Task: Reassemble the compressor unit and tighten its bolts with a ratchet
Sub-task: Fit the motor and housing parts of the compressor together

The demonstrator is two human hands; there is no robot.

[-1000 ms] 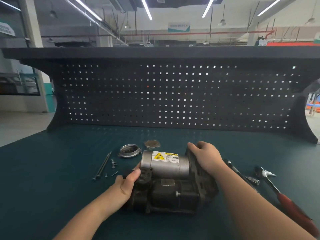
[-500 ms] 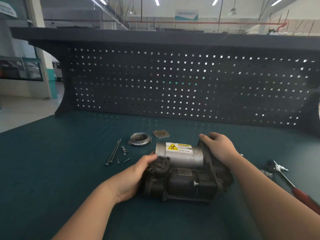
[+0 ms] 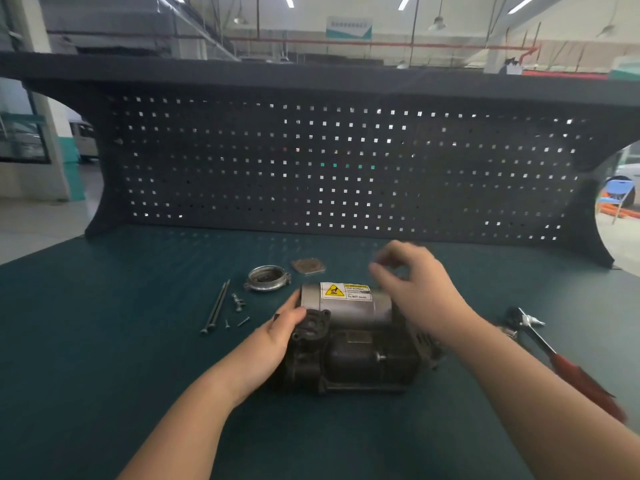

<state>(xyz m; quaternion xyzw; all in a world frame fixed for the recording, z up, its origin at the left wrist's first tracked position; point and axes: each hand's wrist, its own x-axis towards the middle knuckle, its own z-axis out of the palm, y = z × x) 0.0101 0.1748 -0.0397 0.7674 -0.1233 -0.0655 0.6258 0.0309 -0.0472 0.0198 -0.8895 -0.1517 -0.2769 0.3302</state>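
Note:
The compressor unit [image 3: 349, 341] lies on the green bench mat, a silver cylinder with a yellow warning label on top of its black body. My left hand [image 3: 277, 337] grips its left end, thumb against the silver cylinder. My right hand [image 3: 412, 285] hovers blurred above the right end, fingers loosely curled and holding nothing. The red-handled ratchet [image 3: 554, 351] lies to the right. Two long bolts [image 3: 216, 306] and several small screws [image 3: 238, 311] lie to the left. A round metal end cap [image 3: 267, 278] and a small square plate [image 3: 308, 265] sit behind the unit.
A dark pegboard back panel [image 3: 329, 161] closes off the far edge of the bench. A socket piece [image 3: 509, 332] lies next to the ratchet head. Green mat [image 3: 104, 341] stretches to the left and front.
My right hand has lifted off the compressor's right end and now hovers above it. My left hand keeps its hold on the left end.

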